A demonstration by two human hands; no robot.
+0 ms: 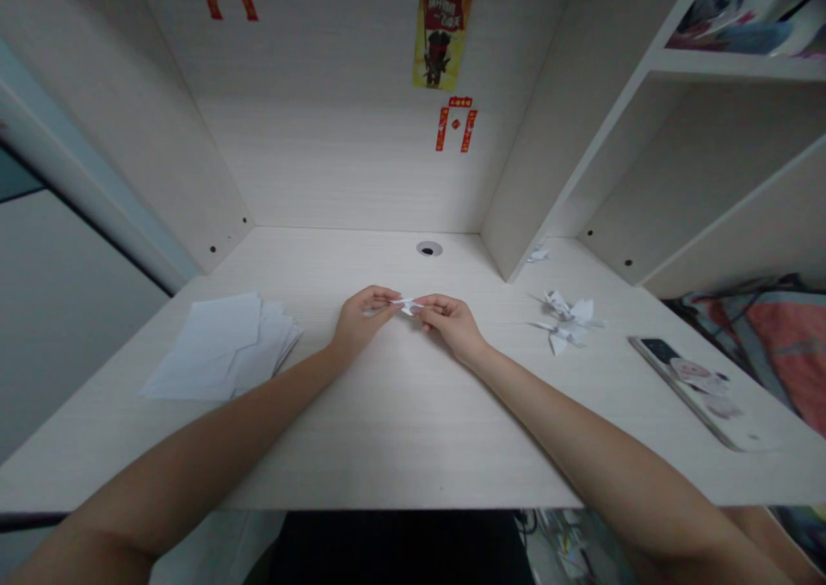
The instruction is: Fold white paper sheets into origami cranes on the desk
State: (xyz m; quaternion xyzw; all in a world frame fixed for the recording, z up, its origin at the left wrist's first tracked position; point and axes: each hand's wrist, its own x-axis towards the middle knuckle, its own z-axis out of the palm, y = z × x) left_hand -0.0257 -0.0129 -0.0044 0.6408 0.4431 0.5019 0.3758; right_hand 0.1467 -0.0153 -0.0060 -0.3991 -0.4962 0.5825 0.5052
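A small folded piece of white paper (408,306) is held between both hands just above the middle of the pale wooden desk (400,430). My left hand (361,317) pinches its left end with fingers closed. My right hand (452,320) pinches its right end in the same way. Most of the paper is hidden by the fingertips.
A loose stack of white paper sheets (225,348) lies at the left. Folded white paper figures (566,321) lie at the right, another (537,254) by the shelf divider. A phone (700,387) lies near the right edge. A cable hole (429,249) is at the back.
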